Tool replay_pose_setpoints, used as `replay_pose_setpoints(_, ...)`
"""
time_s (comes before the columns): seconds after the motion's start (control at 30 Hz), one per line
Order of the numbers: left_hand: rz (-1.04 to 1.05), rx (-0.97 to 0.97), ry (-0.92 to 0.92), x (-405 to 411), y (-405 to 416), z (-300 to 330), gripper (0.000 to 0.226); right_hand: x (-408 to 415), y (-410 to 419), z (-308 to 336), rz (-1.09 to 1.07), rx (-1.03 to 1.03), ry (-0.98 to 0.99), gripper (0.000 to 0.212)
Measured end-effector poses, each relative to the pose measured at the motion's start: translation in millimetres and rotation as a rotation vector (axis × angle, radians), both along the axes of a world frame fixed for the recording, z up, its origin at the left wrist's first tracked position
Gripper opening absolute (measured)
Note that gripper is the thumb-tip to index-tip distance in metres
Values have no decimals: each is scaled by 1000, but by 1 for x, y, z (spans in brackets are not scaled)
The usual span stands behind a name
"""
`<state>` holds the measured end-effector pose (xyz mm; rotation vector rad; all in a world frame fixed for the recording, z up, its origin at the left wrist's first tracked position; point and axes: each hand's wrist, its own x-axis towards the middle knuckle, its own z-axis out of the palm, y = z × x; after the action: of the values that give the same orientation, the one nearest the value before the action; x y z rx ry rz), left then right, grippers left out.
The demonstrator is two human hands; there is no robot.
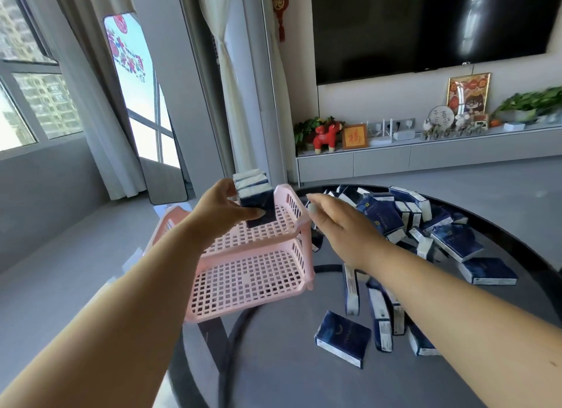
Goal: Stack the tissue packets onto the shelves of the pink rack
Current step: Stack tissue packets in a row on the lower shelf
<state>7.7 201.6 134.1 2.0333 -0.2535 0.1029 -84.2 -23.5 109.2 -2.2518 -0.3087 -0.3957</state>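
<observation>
A pink two-shelf rack (pixel 252 274) of perforated plastic stands at the left edge of a round table. My left hand (pixel 225 207) grips a stack of dark blue tissue packets (pixel 255 194) and holds it upright over the far end of the top shelf. The lower shelf is bare. My right hand (pixel 343 225) hovers just right of the rack with its fingers spread and nothing in it. A heap of several blue packets (pixel 419 222) lies on the table to the right. More packets (pixel 343 336) lie loose nearer to me.
The table is round with a dark rim (pixel 514 243) and a glass top, its left edge right under the rack. Beyond it are grey floor, a low TV cabinet (pixel 425 159) with ornaments, a wall-mounted TV and curtains by the window on the left.
</observation>
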Motion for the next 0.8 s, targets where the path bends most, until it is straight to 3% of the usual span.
replay_pose_setpoints(0.17, -21, -33, 28, 22, -6, -17, 64, 19, 7, -10, 37, -55, -3, 77)
replay_pose_setpoints(0.33, -79, -131, -34, 1, -9, -10, 52, 14, 12, -18, 34, -77, -71, 73)
replay_pose_setpoints(0.5, -192, -208, -28, -48, -4, -10, 64, 2, 21, -22, -36, 94, -150, 81)
replay_pose_setpoints(0.8, -257, -64, 74, -104, 14, -71, 76, -49, 48, -61, -63, 387, -167, 71)
